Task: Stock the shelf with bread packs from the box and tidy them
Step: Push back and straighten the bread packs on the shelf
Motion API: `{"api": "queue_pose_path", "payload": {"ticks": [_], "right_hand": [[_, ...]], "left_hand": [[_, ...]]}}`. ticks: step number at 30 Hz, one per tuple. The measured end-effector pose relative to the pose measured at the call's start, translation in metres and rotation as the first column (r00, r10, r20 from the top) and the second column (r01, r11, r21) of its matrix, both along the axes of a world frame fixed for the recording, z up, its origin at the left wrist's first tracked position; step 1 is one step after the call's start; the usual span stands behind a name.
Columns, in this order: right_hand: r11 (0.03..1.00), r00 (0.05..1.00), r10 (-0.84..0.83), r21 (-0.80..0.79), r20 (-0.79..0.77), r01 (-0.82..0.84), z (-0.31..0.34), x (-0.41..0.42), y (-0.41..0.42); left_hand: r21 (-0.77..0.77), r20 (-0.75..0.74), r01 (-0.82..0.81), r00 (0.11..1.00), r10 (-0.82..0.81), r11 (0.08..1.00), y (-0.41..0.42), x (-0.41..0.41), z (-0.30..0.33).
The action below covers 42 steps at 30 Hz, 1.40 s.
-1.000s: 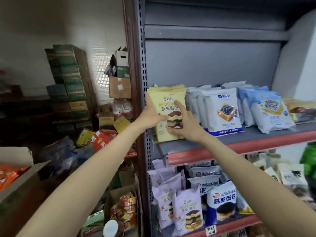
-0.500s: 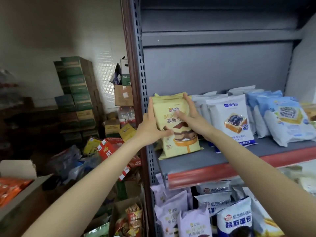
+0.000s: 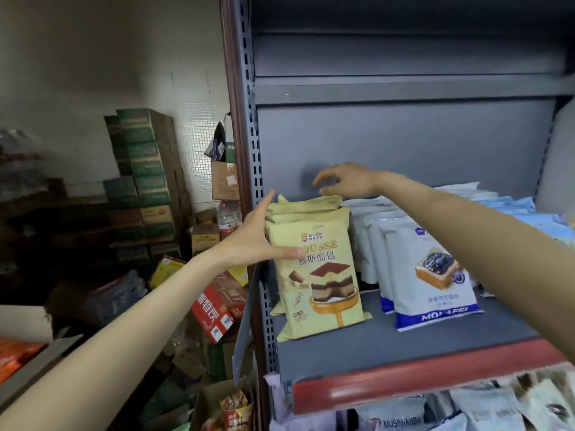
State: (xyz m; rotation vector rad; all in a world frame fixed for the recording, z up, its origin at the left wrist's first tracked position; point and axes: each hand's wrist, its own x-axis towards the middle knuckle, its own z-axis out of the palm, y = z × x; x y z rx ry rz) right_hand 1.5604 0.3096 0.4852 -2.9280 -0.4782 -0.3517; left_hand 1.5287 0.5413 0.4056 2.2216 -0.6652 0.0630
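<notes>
Several yellow mousse bread packs (image 3: 323, 275) stand in a row at the left end of the grey shelf (image 3: 389, 346). My left hand (image 3: 255, 237) presses flat against the left side of the row, its thumb lying across the front pack's face. My right hand (image 3: 345, 180) hovers just above the top edges of the rear packs, fingers loosely curved and holding nothing. White and blue toast packs (image 3: 432, 269) stand to the right of the yellow ones.
The shelf has a red front lip (image 3: 429, 381) and a perforated upright (image 3: 249, 150) on its left. More packs (image 3: 485, 412) fill the shelf below. Stacked green cartons (image 3: 143, 172), red boxes (image 3: 217, 306) and an open cardboard box (image 3: 37, 359) crowd the floor at left.
My right hand has left the front pack's face and risen above the row. The front pack now stands on the shelf, and my left hand has shifted to its side.
</notes>
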Motion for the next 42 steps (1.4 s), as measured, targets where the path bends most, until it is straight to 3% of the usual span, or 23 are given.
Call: {"api": "queue_pose_path", "payload": {"ticks": [5,16,25,34,42], "right_hand": [[0.996,0.983,-0.072,-0.07,-0.17,0.061,0.001,0.02,-0.01],[0.99,0.949,0.049,0.143,-0.311,-0.004,-0.009,0.028,0.005],[0.953,0.942,0.131,0.302,-0.309,-0.033,-0.019,0.037,0.002],[0.972,0.939,0.135,0.228,-0.315,-0.063,-0.016,0.039,0.005],[0.95,0.928,0.224,0.28,-0.298,-0.14,-0.018,0.032,0.002]], "left_hand": [[-0.02,-0.045,0.027,0.999,-0.028,0.999,-0.007,0.003,-0.001],[-0.008,0.003,-0.035,0.999,0.035,0.999,-0.009,0.006,-0.004],[-0.002,-0.002,-0.058,0.998,0.058,0.998,-0.014,0.004,-0.006],[-0.034,0.026,-0.074,0.997,0.074,0.997,-0.011,0.0,-0.009],[-0.034,0.023,-0.09,0.996,0.091,0.995,-0.013,0.0,-0.011]]}}
